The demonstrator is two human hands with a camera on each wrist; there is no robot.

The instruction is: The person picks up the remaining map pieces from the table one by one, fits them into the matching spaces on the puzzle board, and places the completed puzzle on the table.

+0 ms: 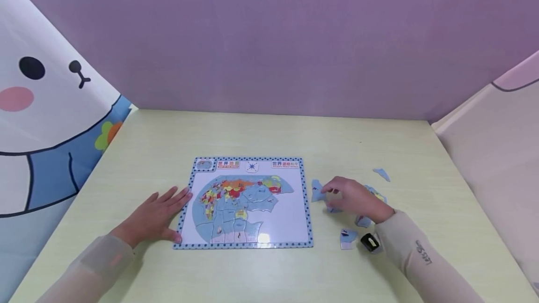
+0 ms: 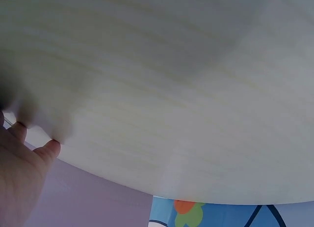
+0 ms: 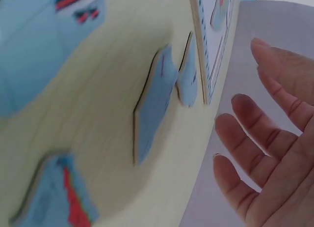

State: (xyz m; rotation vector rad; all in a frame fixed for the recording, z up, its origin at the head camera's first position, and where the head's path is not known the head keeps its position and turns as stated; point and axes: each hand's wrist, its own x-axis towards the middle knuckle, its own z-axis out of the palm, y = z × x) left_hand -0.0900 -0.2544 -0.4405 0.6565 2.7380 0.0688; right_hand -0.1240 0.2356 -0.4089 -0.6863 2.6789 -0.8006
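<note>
Left hand lies at the left edge of the puzzle board, fingers straight and spread. Right hand is over the loose pieces on the desk, fingers loosely bent, apart, holding nothing; contact with the near piece, just right of the board, cannot be told. Likely faults: a pinch nudging the neighbouring piece (they lie very close); fingertips slipping off a thin edge; a bump dislodging seated pieces.
</note>
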